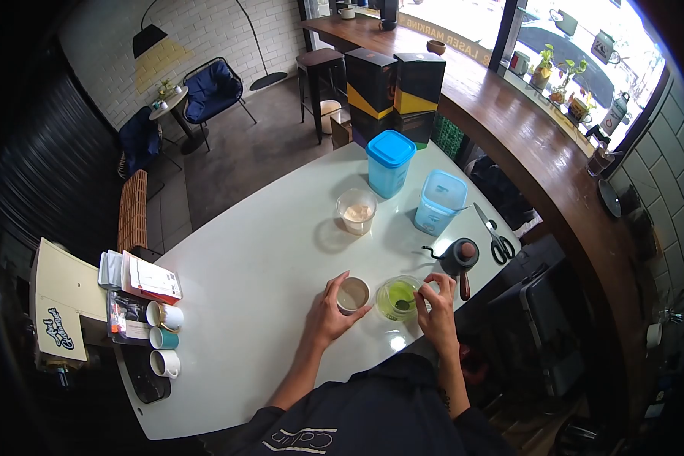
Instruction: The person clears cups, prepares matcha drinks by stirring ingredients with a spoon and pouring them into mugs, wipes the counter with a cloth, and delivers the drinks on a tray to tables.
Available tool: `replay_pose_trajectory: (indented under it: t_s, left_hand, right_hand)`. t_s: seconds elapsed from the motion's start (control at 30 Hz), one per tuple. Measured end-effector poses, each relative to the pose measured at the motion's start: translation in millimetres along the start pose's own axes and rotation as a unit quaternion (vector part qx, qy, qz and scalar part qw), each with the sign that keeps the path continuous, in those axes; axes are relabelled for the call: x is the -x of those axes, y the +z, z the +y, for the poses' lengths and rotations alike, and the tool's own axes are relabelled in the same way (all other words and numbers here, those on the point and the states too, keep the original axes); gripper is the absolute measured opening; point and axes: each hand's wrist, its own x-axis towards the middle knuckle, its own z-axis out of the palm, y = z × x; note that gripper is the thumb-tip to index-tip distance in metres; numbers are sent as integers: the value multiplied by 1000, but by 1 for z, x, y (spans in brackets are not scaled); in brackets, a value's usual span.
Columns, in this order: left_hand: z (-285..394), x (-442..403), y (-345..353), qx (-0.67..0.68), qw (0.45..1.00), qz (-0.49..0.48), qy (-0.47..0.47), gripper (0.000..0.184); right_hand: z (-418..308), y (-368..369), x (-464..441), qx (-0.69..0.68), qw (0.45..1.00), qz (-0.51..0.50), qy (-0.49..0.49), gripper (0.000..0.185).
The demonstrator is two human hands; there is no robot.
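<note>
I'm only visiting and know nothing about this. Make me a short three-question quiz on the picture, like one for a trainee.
1. Which hand is holding the small cup?
2. True or false: both blue containers have their lids on.
3. Pick one. The contents of the clear cup by the right hand are: A) brown B) green C) white.

Key:
1. The left hand.
2. False; the nearer blue container is open.
3. B.

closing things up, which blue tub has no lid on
The blue tub beside the scissors: its top is open; the other tub wears a lid.
</note>
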Motion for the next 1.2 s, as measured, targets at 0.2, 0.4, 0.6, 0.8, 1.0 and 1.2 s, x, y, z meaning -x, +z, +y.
replay_pose_trajectory:
  t_s: [0.2, 0.4, 0.6, 0.8, 1.0, 1.2]
  left_hand:
    - [8, 0, -5, -13, 1000, -6, -15, 82]
    - [10, 0, -6, -4, 1000, -7, -15, 81]
    - [8, 0, -5, 2, 1000, -4, -7, 82]
    - [6, 1, -3, 0, 1000, -1, -5, 82]
    - [7, 1, -4, 1, 1000, -7, -14, 82]
    - [5, 1, -2, 4, 1000, -4, -9, 82]
  right_hand:
    - [4, 11, 0, -6, 999, 46, -2, 7]
    - [4, 18, 0, -11, 1000, 26, 5, 7]
    - [-4, 4, -2, -21, 999, -25, -42, 8]
    - [-7, -10, -1, 13, 997, -57, -50, 8]
    - [0, -2, 1, 17, 999, 13, -33, 10]
    - [4, 8, -1, 6, 997, 72, -24, 10]
